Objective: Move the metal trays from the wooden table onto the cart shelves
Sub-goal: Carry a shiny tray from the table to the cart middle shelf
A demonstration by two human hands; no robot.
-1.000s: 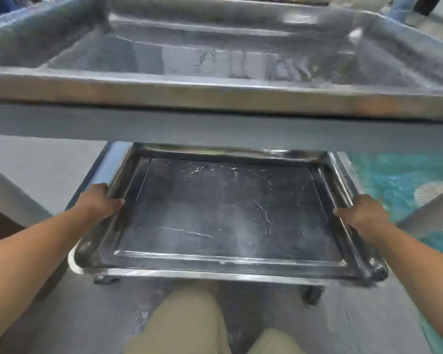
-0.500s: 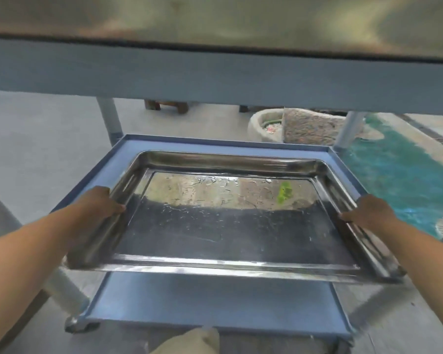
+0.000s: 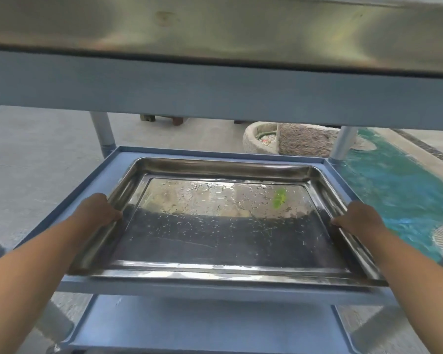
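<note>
A wide, shallow metal tray (image 3: 223,236) with water drops and a green reflection lies in the blue cart's middle shelf (image 3: 115,162), its near edge reaching the shelf's front lip. My left hand (image 3: 99,209) grips the tray's left rim and my right hand (image 3: 359,218) grips its right rim. Above, another metal tray (image 3: 215,29) rests on the cart's top shelf (image 3: 215,93), seen from its side.
The cart's bottom shelf (image 3: 207,325) shows below. Grey cart posts (image 3: 101,131) (image 3: 343,144) stand at the far corners. Behind the cart are a stone pot (image 3: 260,139) and a rock on concrete floor; a teal mat (image 3: 399,190) runs along the right.
The tray has gone forward and down into the middle shelf, and my view has dropped below the top shelf. Both hands stay on the rims.
</note>
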